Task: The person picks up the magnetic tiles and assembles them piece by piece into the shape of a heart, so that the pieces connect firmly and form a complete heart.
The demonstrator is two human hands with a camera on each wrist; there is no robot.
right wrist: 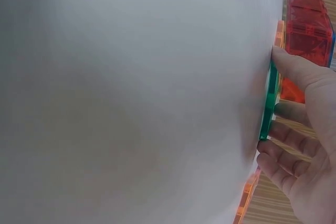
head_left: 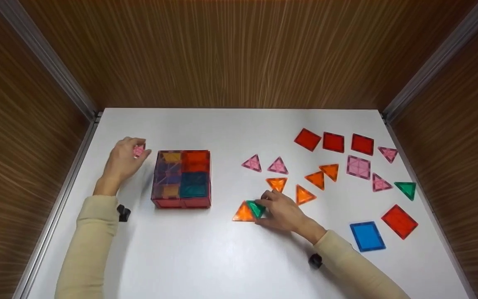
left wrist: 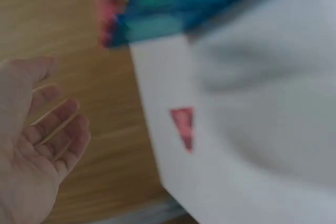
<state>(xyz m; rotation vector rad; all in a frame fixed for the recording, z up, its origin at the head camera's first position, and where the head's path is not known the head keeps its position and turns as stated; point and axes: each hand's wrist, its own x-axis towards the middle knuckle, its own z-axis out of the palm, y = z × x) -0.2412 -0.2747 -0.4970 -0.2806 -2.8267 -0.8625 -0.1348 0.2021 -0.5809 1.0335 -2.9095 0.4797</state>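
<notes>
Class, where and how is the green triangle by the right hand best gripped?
Probably from the right, as the right hand comes, with thumb at the near corner of the green triangle and fingers at its far edge. Its left edge lies along an orange triangle, leaving little room there; its right side has no tile against it, and it looks small enough to span.

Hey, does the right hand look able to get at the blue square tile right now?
Probably yes, after letting go: the right hand holds a green triangle tile. The blue square tile lies uncovered beside the right sleeve, so nothing seems to block it.
</notes>
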